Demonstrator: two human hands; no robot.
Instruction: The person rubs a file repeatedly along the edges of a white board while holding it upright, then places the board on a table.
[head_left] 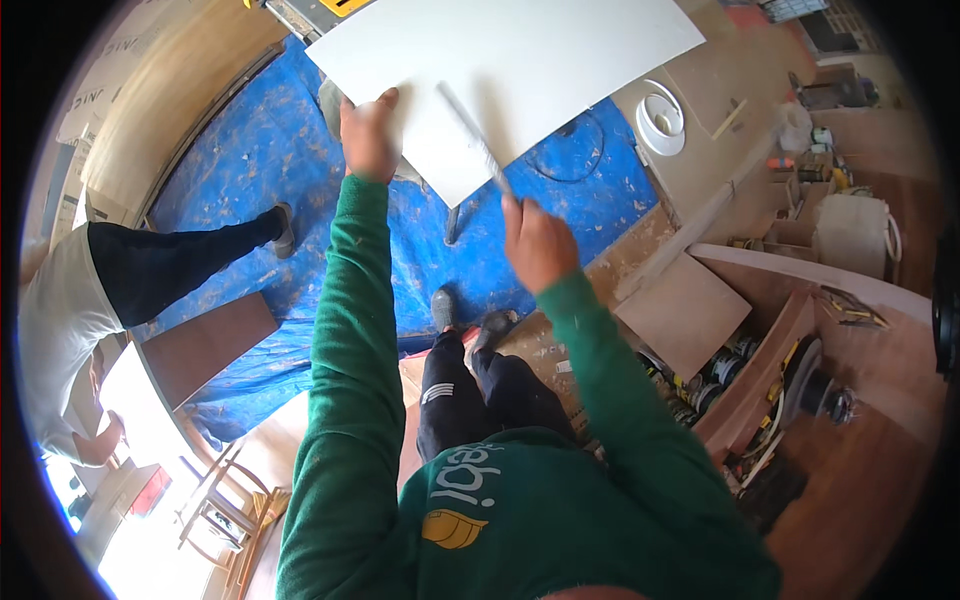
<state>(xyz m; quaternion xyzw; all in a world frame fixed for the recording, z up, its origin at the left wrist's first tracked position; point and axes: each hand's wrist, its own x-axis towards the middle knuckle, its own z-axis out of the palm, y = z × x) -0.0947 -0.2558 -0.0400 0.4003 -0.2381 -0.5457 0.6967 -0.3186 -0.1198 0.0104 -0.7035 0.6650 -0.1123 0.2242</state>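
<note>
A large white board [520,60] lies raised in front of me, one corner pointing toward me. My left hand [369,138], slightly blurred, grips its left edge near that corner; the fingertips are partly hidden. My right hand [540,243] is closed round the near end of a long, flat grey file [468,125]. The file slants up and left over the board's right-hand edge, its far end above the white surface. Whether its whole length touches the board I cannot tell.
A blue tarp [430,265] with debris covers the floor. Another person [70,340] stands at left, hands on a white panel [150,400]. At right are a white ring-shaped item [660,118], a brown panel [685,305] and a wooden box [770,370] near tools. A wooden chair [225,510] stands lower left.
</note>
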